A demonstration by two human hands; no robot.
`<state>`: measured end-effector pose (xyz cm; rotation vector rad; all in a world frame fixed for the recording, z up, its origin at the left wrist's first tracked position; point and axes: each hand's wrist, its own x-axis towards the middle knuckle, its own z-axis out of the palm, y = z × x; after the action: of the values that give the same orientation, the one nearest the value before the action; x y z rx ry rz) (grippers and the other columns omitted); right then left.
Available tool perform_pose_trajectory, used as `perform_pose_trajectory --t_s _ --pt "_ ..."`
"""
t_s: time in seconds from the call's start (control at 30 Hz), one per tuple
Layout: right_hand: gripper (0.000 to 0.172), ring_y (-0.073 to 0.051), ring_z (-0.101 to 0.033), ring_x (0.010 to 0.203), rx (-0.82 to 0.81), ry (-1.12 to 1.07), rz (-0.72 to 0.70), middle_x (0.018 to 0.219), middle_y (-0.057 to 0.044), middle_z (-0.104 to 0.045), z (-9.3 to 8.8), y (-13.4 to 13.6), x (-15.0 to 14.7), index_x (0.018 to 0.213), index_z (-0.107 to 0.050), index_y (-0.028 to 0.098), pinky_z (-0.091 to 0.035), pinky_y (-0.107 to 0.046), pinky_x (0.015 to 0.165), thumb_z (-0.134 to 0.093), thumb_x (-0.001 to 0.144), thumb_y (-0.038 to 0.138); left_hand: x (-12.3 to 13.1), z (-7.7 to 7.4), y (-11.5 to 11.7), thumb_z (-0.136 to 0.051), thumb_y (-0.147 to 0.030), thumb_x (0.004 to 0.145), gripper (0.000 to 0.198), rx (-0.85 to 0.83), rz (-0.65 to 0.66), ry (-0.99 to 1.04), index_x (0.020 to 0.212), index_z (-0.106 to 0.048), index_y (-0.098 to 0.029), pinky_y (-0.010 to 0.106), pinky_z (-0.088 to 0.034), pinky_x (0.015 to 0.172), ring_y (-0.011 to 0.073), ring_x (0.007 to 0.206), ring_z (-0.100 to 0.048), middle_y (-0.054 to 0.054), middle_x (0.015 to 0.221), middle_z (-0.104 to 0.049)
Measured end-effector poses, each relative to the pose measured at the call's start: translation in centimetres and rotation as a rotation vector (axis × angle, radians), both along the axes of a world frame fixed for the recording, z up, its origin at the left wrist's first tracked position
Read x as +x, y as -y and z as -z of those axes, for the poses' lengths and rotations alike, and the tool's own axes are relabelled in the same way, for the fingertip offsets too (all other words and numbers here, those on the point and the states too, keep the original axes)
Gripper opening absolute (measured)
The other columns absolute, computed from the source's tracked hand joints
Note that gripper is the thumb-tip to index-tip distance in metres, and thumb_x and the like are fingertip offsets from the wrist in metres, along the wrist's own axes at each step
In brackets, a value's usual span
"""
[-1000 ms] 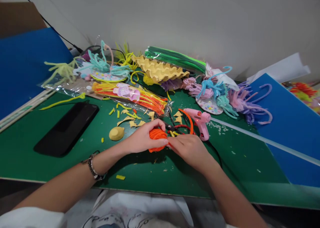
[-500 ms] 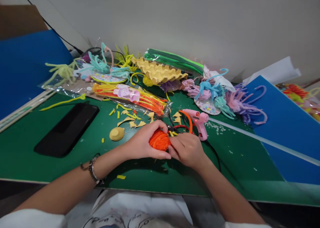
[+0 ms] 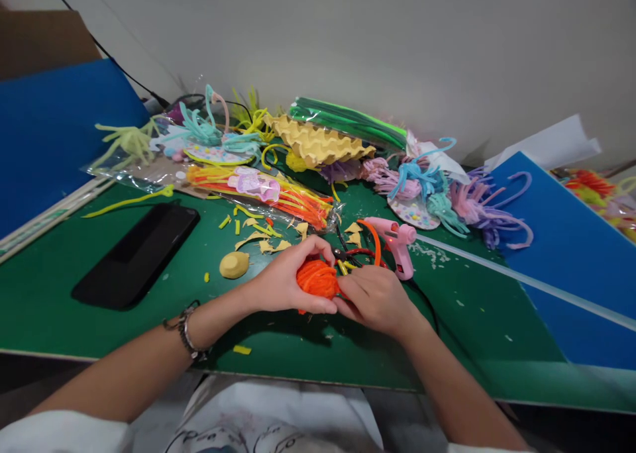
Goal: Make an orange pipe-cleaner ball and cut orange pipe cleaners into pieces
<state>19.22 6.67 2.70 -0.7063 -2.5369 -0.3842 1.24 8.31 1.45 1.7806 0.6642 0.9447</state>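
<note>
My left hand is wrapped round a ball of orange pipe cleaner, thumb below and fingers over the top. My right hand presses against the ball's right side, its fingers pinched on the orange strand. Both hands hover just above the green table mat. A loose curved orange pipe cleaner lies just behind my right hand, next to a pink glue gun.
A black phone lies left. A tan cup piece and yellow scraps sit near my left hand. A packet of orange and yellow pipe cleaners, an egg carton and pipe-cleaner crafts crowd the back. Blue boards flank both sides.
My right hand has moved in against the orange ball and closed on it. My left hand turned the ball slightly in its grip. The camera shifted a little.
</note>
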Motion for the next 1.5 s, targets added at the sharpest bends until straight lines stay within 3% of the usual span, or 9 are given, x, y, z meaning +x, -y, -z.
perform_pose_trajectory --t_s 0.23,0.37,0.67,0.83,0.97,1.23,1.5 --pt "0.044 -0.011 -0.037 0.044 -0.032 0.009 -0.007 0.044 0.0 -0.048 0.01 -0.09 0.06 0.054 -0.051 0.016 -0.023 -0.025 0.047 -0.028 0.09 0.027 -0.06 0.15 0.04 -0.071 -0.041 0.055 0.046 0.085 -0.001 -0.105 0.084 -0.042 -0.02 0.028 -0.041 0.067 0.0151 0.074 -0.049 0.001 0.083 -0.05" --pt "0.039 -0.01 -0.038 0.045 -0.178 -0.031 -0.027 0.047 0.001 -0.048 0.12 -0.09 0.17 0.057 -0.05 0.016 -0.025 -0.023 0.048 -0.028 0.088 0.024 -0.12 -0.07 0.03 -0.071 -0.043 0.055 0.047 0.247 0.023 -0.202 0.083 -0.04 -0.021 0.028 -0.041 0.067 0.016 0.075 -0.052 0.001 0.084 -0.053" --pt "0.028 -0.007 -0.029 0.043 -0.634 -0.297 -0.076 0.048 0.006 -0.029 0.84 -0.15 -0.19 0.053 -0.034 0.019 -0.024 -0.019 0.045 -0.037 0.081 0.017 -0.05 -0.12 0.22 -0.053 -0.051 0.073 0.036 0.962 -0.117 -0.387 0.084 -0.043 -0.018 0.026 -0.038 0.063 0.0144 0.072 -0.055 0.003 0.084 -0.062" --pt "0.024 -0.006 -0.031 0.044 -0.798 -0.343 -0.037 0.049 0.005 -0.032 0.76 -0.1 -0.21 0.056 -0.042 0.016 -0.025 -0.019 0.045 -0.038 0.08 0.018 -0.1 -0.25 0.36 -0.05 -0.039 0.08 0.024 1.22 -0.166 -0.417 0.087 -0.044 -0.017 0.026 -0.036 0.058 0.0131 0.065 -0.053 0.001 0.081 -0.065" --pt "0.026 -0.005 -0.031 0.044 -0.912 -0.367 0.001 0.05 0.004 -0.035 0.53 -0.08 -0.24 0.055 -0.045 0.015 -0.025 -0.018 0.044 -0.038 0.08 0.019 -0.15 -0.4 0.41 -0.052 -0.035 0.08 0.02 1.302 -0.181 -0.439 0.085 -0.045 -0.017 0.026 -0.036 0.058 0.0126 0.063 -0.053 0.0 0.079 -0.066" --pt "0.029 -0.006 -0.026 0.046 -1.036 -0.444 0.03 0.05 0.005 -0.028 0.35 -0.13 -0.43 0.054 -0.045 0.015 -0.022 -0.02 0.043 -0.038 0.08 0.025 -0.03 -0.24 0.59 -0.053 -0.028 0.08 0.014 1.41 -0.232 -0.441 0.084 -0.045 -0.018 0.027 -0.035 0.059 0.0126 0.063 -0.054 -0.001 0.079 -0.066" --pt "0.034 -0.01 -0.037 0.054 -1.162 -0.489 0.076 0.057 0.001 -0.043 0.65 -0.42 -0.17 0.055 -0.047 0.016 -0.03 -0.022 0.051 -0.04 0.08 0.038 -0.04 0.09 0.13 -0.051 -0.034 0.081 0.017 1.468 -0.224 -0.493 0.08 -0.045 -0.017 0.026 -0.034 0.057 0.0131 0.063 -0.053 -0.001 0.081 -0.066"
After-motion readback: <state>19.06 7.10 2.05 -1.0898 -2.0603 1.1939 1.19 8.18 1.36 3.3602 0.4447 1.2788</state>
